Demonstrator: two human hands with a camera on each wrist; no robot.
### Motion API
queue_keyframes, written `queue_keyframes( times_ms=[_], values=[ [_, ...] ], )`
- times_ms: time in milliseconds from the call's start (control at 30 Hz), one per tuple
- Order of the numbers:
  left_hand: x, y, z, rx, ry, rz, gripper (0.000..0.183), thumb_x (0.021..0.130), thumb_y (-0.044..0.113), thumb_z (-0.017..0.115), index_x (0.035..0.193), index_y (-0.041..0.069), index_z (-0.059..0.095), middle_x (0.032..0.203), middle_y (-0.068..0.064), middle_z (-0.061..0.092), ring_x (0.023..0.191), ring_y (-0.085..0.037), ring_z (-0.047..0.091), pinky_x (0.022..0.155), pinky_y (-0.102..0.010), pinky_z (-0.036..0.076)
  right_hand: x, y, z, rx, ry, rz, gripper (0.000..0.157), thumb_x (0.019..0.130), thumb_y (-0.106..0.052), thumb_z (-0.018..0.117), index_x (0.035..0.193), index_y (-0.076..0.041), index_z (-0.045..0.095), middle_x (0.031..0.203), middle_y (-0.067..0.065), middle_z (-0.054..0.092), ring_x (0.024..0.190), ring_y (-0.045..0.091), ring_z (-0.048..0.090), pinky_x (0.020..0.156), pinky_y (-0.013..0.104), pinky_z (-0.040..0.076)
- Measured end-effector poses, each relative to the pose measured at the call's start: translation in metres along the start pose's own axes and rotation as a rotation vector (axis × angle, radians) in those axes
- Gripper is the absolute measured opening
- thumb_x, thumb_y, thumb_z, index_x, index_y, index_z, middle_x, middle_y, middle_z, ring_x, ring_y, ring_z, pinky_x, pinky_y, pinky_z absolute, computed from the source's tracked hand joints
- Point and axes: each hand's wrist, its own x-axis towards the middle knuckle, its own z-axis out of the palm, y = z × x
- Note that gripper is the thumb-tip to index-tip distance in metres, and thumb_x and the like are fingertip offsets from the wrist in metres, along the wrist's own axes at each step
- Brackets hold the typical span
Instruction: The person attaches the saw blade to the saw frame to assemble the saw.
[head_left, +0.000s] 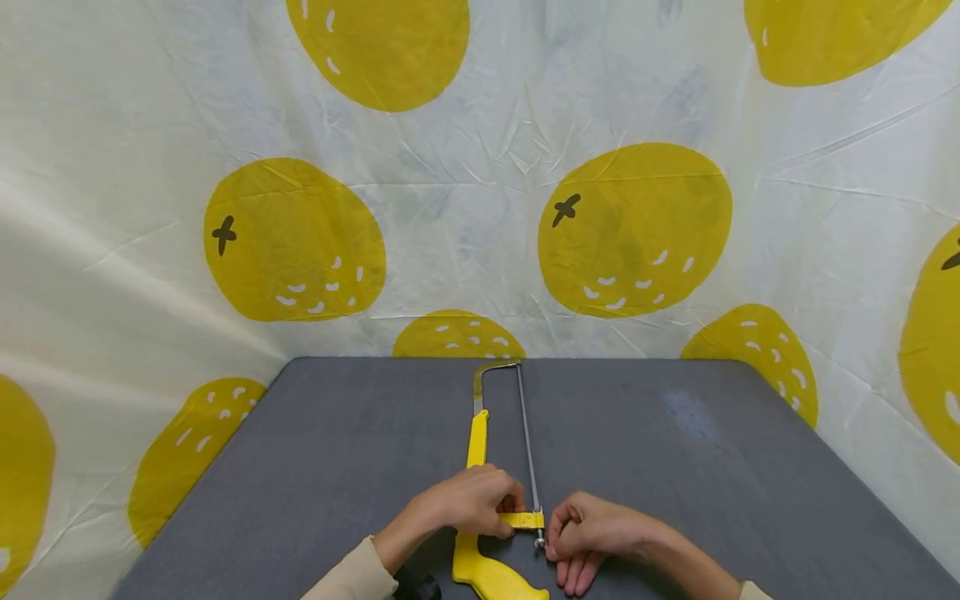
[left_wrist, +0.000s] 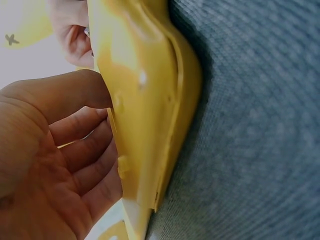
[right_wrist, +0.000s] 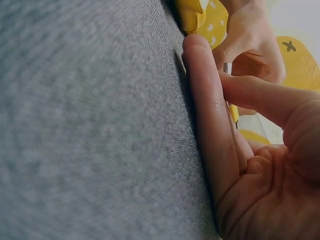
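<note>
A hacksaw [head_left: 477, 439] with a yellow handle and a curved metal bow lies on the dark grey table, its far end pointing away. Its thin blade [head_left: 527, 433] runs along the right side. My left hand [head_left: 480, 498] grips the yellow frame near the handle, thumb on the near side of the short crossarm [head_left: 522, 521]. In the left wrist view, the yellow frame [left_wrist: 145, 105] lies against that thumb. At the blade's near end, the thumb and forefinger of my right hand [head_left: 592, 533] pinch at the small metal wing nut [head_left: 540, 542]. The other right fingers rest on the table.
The grey table [head_left: 337, 433] stretches out on both sides of the hacksaw. A white cloth [head_left: 465, 233] printed with yellow fruit hangs behind and beside it. A small dark object [head_left: 420, 588] sits by the left wrist.
</note>
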Motion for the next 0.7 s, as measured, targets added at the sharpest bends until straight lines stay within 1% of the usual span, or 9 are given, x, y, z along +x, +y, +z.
queue_keyframes(
  times_ms=[233, 400, 467, 533, 700],
  values=[
    [-0.0017, -0.0008, -0.0018, -0.023, -0.022, -0.001, 0.014, 0.086, 0.010, 0.080, 0.093, 0.020, 0.074, 0.077, 0.016, 0.063, 0.065, 0.003, 0.053, 0.063, -0.015, 0.046, 0.0024, 0.0001, 0.0013, 0.002, 0.002, -0.010, 0.015, 0.093, -0.005, 0.062, 0.101, 0.005, 0.069, 0.074, 0.004, 0.075, 0.063, 0.006, 0.073, 0.057, 0.023, 0.059],
    [-0.0020, -0.0015, -0.0017, -0.017, -0.030, 0.012, 0.014, 0.086, 0.009, 0.079, 0.095, 0.018, 0.075, 0.083, 0.010, 0.070, 0.067, 0.004, 0.054, 0.065, -0.013, 0.047, 0.0017, 0.0004, 0.0010, -0.003, -0.012, -0.012, 0.014, 0.092, -0.004, 0.062, 0.099, 0.004, 0.071, 0.075, 0.002, 0.075, 0.064, 0.005, 0.073, 0.057, 0.022, 0.058],
    [-0.0015, -0.0016, -0.0009, -0.016, -0.031, 0.016, 0.014, 0.086, 0.009, 0.079, 0.095, 0.018, 0.075, 0.083, 0.010, 0.070, 0.067, 0.004, 0.054, 0.065, -0.013, 0.047, 0.0012, 0.0004, 0.0016, -0.008, -0.011, -0.016, 0.013, 0.091, -0.004, 0.064, 0.099, 0.003, 0.072, 0.075, 0.002, 0.075, 0.064, 0.004, 0.073, 0.057, 0.022, 0.058],
    [-0.0009, -0.0017, 0.0001, -0.017, -0.034, 0.020, 0.015, 0.086, 0.008, 0.078, 0.096, 0.018, 0.075, 0.084, 0.009, 0.071, 0.067, 0.004, 0.054, 0.065, -0.013, 0.047, 0.0002, 0.0001, 0.0030, -0.019, -0.003, -0.018, 0.013, 0.093, -0.008, 0.066, 0.098, 0.002, 0.072, 0.074, 0.001, 0.074, 0.063, 0.003, 0.072, 0.056, 0.021, 0.058],
    [-0.0008, -0.0008, 0.0017, -0.031, -0.046, 0.014, 0.014, 0.086, 0.008, 0.078, 0.097, 0.017, 0.075, 0.085, 0.008, 0.072, 0.067, 0.004, 0.054, 0.065, -0.013, 0.048, -0.0018, 0.0000, 0.0073, -0.035, 0.023, -0.027, 0.023, 0.097, -0.019, 0.070, 0.098, 0.004, 0.074, 0.072, -0.002, 0.075, 0.058, 0.001, 0.070, 0.053, 0.020, 0.056]
  ],
)
